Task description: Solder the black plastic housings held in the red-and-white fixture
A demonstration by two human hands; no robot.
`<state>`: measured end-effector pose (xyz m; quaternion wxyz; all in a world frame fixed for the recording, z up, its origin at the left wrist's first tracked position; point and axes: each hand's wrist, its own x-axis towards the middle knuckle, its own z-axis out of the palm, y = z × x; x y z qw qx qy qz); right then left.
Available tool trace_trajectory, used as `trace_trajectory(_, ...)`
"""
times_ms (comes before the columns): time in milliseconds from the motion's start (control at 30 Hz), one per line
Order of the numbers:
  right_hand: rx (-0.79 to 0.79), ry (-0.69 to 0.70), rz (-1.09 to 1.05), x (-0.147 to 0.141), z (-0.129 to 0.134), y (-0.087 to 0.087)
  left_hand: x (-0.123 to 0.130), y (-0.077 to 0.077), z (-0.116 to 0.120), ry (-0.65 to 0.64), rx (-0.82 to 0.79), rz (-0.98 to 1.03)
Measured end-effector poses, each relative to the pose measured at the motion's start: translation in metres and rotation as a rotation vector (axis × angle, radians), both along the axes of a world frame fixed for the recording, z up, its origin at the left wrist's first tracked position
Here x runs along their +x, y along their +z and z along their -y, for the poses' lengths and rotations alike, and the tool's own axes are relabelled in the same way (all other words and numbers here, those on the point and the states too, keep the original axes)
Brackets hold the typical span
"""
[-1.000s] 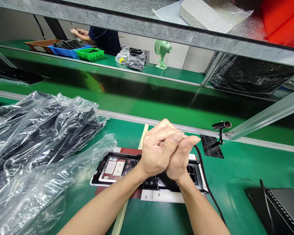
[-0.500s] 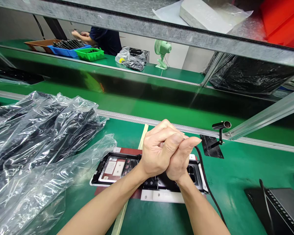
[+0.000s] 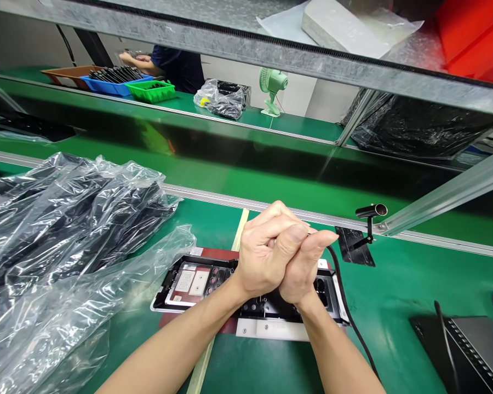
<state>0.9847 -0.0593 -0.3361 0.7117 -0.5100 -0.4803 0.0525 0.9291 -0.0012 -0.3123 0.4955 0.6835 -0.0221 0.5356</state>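
My left hand (image 3: 263, 246) is closed and pressed against my right hand (image 3: 302, 268), both above the middle of a long black plastic housing (image 3: 172, 282). The fingers of my right hand are mostly hidden behind the left; its thumb points to the right. From behind the thumbs a black cable (image 3: 342, 284) comes out and runs down to the right. Whatever the hands grip at the end of that cable is hidden. Open side up, the housing lies on a dark red fixture (image 3: 230, 326) with a white block (image 3: 271, 329) along its near edge.
Clear plastic bags with black parts (image 3: 78, 219) cover the left of the green bench. To the right stand a small metal tube on a bracket (image 3: 370, 210) and a black slotted object (image 3: 468, 345). A metal shelf (image 3: 246, 46) crosses overhead. A co-worker (image 3: 176, 65) sits beyond the partition.
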Motion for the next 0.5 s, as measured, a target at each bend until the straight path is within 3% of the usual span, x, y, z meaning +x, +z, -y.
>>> trace_trajectory(267, -0.001, -0.007, -0.061, -0.0008, -0.0007, -0.0007, -0.0007, -0.0009, -0.0011, -0.012, -0.017, 0.000)
trace_trajectory(500, 0.007, 0.057, 0.049, -0.0007, 0.0002, -0.0001, -0.0018, -0.0006, -0.0008, -0.019, -0.017, 0.024)
